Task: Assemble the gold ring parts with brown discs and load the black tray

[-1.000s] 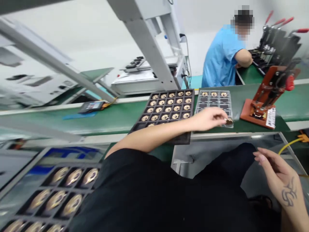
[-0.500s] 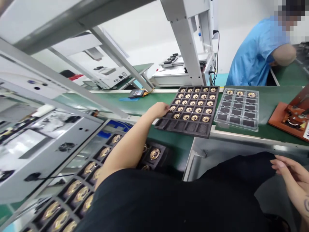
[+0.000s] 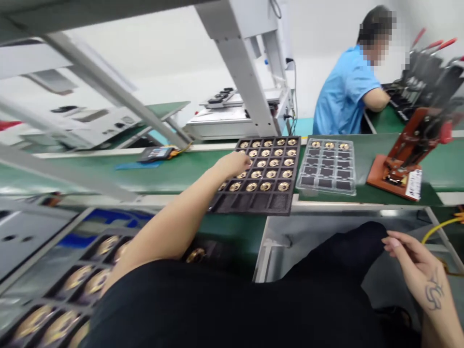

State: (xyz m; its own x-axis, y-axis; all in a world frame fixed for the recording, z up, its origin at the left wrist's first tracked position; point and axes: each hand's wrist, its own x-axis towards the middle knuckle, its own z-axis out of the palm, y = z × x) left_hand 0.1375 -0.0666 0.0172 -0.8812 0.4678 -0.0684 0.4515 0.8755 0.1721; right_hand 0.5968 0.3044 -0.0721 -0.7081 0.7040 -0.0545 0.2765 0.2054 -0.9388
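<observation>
My left hand point(image 3: 235, 165) is over the left side of a black tray point(image 3: 272, 205) on the green bench, its fingertips curled together beside the round gold parts; whether they hold anything is hidden. Gold parts such as this one point(image 3: 283, 186) fill several rows of the tray, while its front row has bare pockets. My right hand point(image 3: 408, 253) is at the lower right, away from the bench top, thumb and fingertips drawn together with no object discernible. A clear plastic tray point(image 3: 355, 166) right of the black one has three gold parts in its back row.
An orange-red fixture point(image 3: 379, 169) stands right of the clear tray. Larger trays of gold parts point(image 3: 78, 278) lie at the lower left. A handheld device point(image 3: 156, 154) rests on the bench. A person in blue point(image 3: 340, 92) sits across the bench. A grey post point(image 3: 246, 72) slants down behind the black tray.
The view has turned right, so the bench and trays appear further left. My left hand has moved from the tray's left edge to over its back left pockets. My right hand keeps its pose.
</observation>
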